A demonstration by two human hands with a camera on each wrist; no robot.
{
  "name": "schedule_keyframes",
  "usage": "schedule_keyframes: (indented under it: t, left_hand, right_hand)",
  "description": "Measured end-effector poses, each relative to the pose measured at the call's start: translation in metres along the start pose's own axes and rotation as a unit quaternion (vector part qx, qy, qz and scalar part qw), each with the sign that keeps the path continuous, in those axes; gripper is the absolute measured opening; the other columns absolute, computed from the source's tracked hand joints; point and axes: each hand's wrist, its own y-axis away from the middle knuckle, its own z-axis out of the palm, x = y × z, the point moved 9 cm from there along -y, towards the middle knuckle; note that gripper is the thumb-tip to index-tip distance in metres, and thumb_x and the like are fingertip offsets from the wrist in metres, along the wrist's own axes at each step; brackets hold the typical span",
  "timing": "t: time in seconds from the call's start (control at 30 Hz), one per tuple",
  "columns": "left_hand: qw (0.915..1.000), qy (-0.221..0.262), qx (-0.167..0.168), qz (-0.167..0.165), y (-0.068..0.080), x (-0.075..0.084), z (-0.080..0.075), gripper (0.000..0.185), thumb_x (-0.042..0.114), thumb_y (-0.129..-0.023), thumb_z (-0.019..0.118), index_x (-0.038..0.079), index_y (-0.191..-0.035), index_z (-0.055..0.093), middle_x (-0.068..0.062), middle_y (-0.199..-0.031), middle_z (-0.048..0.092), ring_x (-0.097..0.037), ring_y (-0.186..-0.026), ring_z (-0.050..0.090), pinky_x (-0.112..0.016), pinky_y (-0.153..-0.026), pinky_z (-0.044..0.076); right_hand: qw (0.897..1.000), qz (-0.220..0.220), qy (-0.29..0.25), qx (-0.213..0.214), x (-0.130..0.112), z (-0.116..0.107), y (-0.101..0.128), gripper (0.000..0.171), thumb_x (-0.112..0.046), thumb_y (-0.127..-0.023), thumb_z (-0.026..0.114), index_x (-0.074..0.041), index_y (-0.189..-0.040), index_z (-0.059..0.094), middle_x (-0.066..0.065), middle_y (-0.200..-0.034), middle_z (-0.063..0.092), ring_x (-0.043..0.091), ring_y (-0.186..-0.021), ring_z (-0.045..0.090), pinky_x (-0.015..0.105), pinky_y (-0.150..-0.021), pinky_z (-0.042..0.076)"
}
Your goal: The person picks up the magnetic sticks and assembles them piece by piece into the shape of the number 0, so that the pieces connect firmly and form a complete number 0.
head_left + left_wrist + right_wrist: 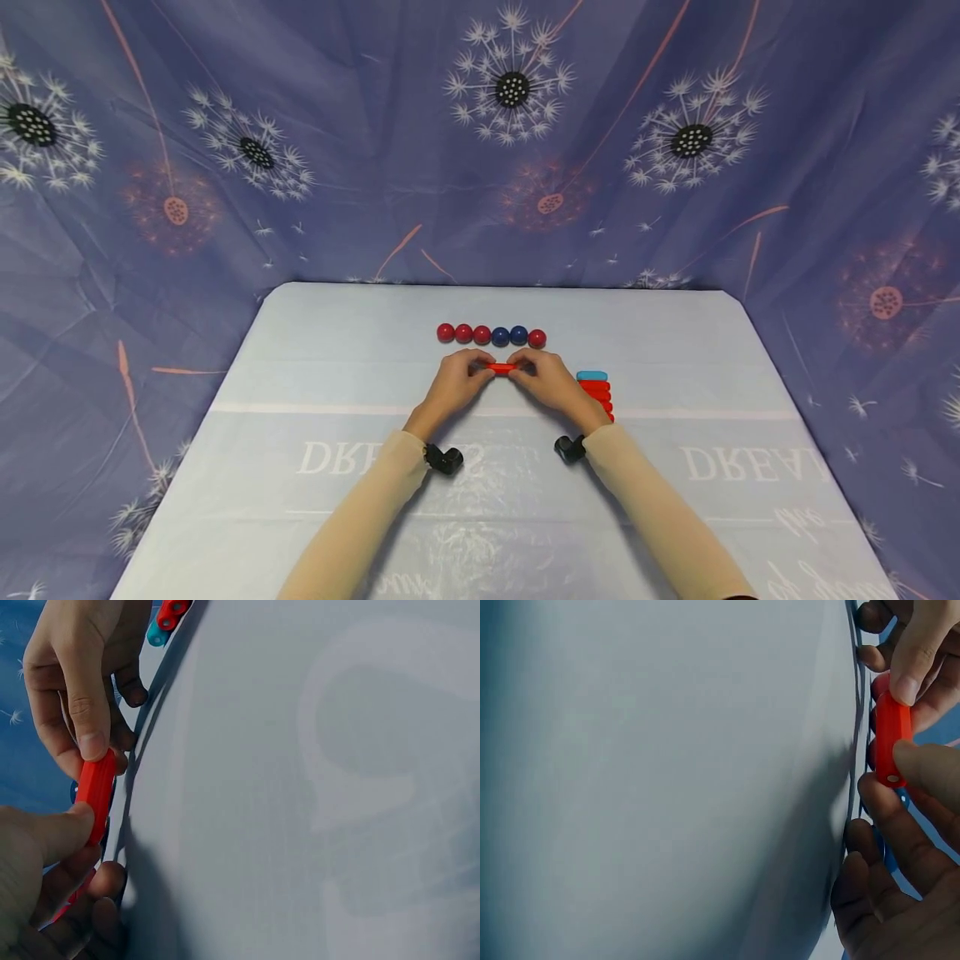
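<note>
Both hands hold one short red plastic stick (501,368) between them, level in the head view. My left hand (454,380) pinches its left end between thumb and fingers. On the other end, the thumb and fingers of my right hand (547,382) pinch it too. In the right wrist view the red stick (893,736) has long flat sides and a small hole in its end. The left wrist view shows the stick (96,787) with a thumb at each end. Just beyond the hands lies a row of shiny balls, several red (464,334) and two blue (501,337).
Beside the right wrist lies a stack of sticks, a light blue one (592,377) at the far end and several red ones (596,386) nearer, partly hidden by the forearm. A white printed cloth (300,367) covers the table. Behind hangs a purple dandelion-patterned curtain (360,167).
</note>
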Motion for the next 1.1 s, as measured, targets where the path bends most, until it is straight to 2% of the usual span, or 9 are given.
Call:
schedule_keyframes:
  t: [0.17, 0.33, 0.5, 0.7, 0.97, 1.1]
  left_hand:
    - [0.9998, 0.008, 0.015, -0.005, 0.001, -0.004, -0.003, 0.017, 0.010, -0.093, 0.077, 0.008, -0.109, 0.077, -0.008, -0.103, 0.075, -0.010, -0.072, 0.058, -0.024, -0.066, 0.047]
    - [0.9997, -0.008, 0.024, -0.008, 0.001, -0.006, -0.002, 0.016, 0.009, -0.092, 0.077, 0.007, -0.108, 0.078, -0.009, -0.097, 0.074, -0.012, -0.071, 0.054, -0.024, -0.065, 0.044]
    - [0.9990, -0.024, 0.037, -0.009, -0.001, -0.005, -0.002, 0.016, 0.009, -0.090, 0.078, 0.006, -0.106, 0.079, -0.009, -0.096, 0.074, -0.012, -0.070, 0.054, -0.025, -0.065, 0.043]
    - [0.9989, -0.021, 0.039, -0.017, -0.003, -0.007, -0.001, 0.017, 0.010, -0.090, 0.078, 0.007, -0.107, 0.079, -0.008, -0.091, 0.075, -0.010, -0.064, 0.051, -0.024, -0.059, 0.040]
    - [0.9988, -0.013, 0.030, -0.035, -0.004, -0.011, 0.000, 0.017, 0.011, -0.090, 0.079, 0.008, -0.107, 0.080, -0.006, -0.086, 0.075, -0.009, -0.060, 0.048, -0.022, -0.056, 0.038]
    - [0.9990, -0.011, 0.035, -0.027, -0.004, -0.008, -0.003, 0.017, 0.010, -0.089, 0.079, 0.007, -0.106, 0.080, -0.007, -0.086, 0.076, -0.010, -0.059, 0.048, -0.023, -0.055, 0.038]
  right_hand:
    - [1.000, -0.013, 0.008, -0.001, -0.003, 0.004, -0.005, 0.018, -0.017, -0.097, 0.073, -0.010, -0.114, 0.073, 0.005, -0.106, 0.073, 0.020, -0.095, 0.065, 0.042, -0.095, 0.054]
    - [1.000, -0.019, 0.014, -0.003, -0.003, 0.006, -0.009, 0.017, -0.015, -0.096, 0.074, -0.008, -0.111, 0.075, 0.007, -0.106, 0.071, 0.019, -0.092, 0.062, 0.038, -0.089, 0.054]
    - [1.000, -0.008, 0.020, -0.007, 0.000, 0.008, -0.014, 0.016, -0.013, -0.095, 0.074, -0.006, -0.110, 0.075, 0.007, -0.101, 0.070, 0.018, -0.086, 0.060, 0.033, -0.082, 0.053]
    - [1.000, 0.017, 0.020, -0.013, 0.004, 0.007, -0.017, 0.015, -0.013, -0.094, 0.075, -0.007, -0.108, 0.075, 0.004, -0.092, 0.069, 0.015, -0.077, 0.057, 0.030, -0.073, 0.048]
    - [1.000, 0.014, 0.014, -0.019, 0.003, 0.006, -0.017, 0.015, -0.013, -0.095, 0.074, -0.007, -0.109, 0.075, 0.004, -0.093, 0.071, 0.014, -0.078, 0.058, 0.029, -0.074, 0.049]
    - [1.000, 0.008, 0.007, 0.002, 0.001, -0.002, -0.014, 0.016, -0.013, -0.095, 0.074, -0.008, -0.109, 0.075, 0.004, -0.094, 0.073, 0.015, -0.082, 0.063, 0.034, -0.080, 0.054]
